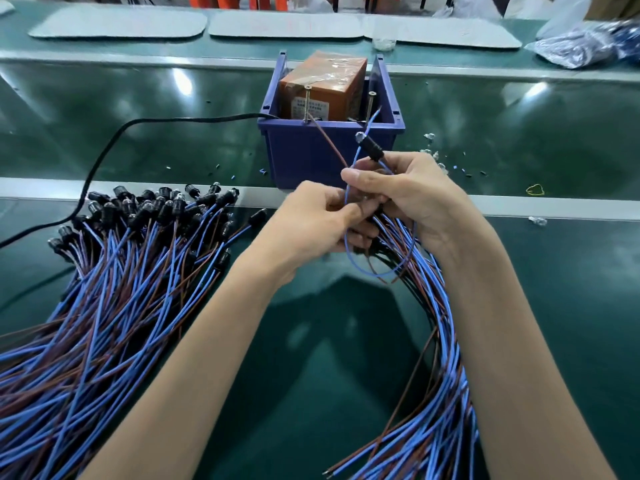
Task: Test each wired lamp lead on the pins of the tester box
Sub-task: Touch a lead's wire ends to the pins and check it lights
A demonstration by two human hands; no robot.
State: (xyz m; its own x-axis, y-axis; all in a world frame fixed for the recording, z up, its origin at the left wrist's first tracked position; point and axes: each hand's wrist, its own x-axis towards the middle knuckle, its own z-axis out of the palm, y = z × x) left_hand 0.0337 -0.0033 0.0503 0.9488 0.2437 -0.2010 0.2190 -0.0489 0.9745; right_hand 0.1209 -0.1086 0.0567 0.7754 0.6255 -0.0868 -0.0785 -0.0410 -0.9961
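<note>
- The pile of leads lies on the tabletop at your far left. It could get mixed with the ones in your hand if you drop a lead on the wrong side.
- The black cable runs to the blue bin. A sleeve or wire that hooks it could tug the bin.
- Your left grip is closed. Its thumb and fingers pinch the wires of the lamp lead.
- The tester box sits in the bin, just past your hands.
- The brown wire reaches up to the left pin. Its tip looks like it touches, but you can't be sure from here.
- The blue wire leans by the right pin. If either tip slips off, a good lamp may look bad.
- If the two bare tips meet, the test could go wrong.
- I can't tell if the lamp glows.
- Your right grip is closed too. It pinches the lamp's black body and hugs the bundle that trails down to your right. A loose hold could let the bundle slide out.
</note>
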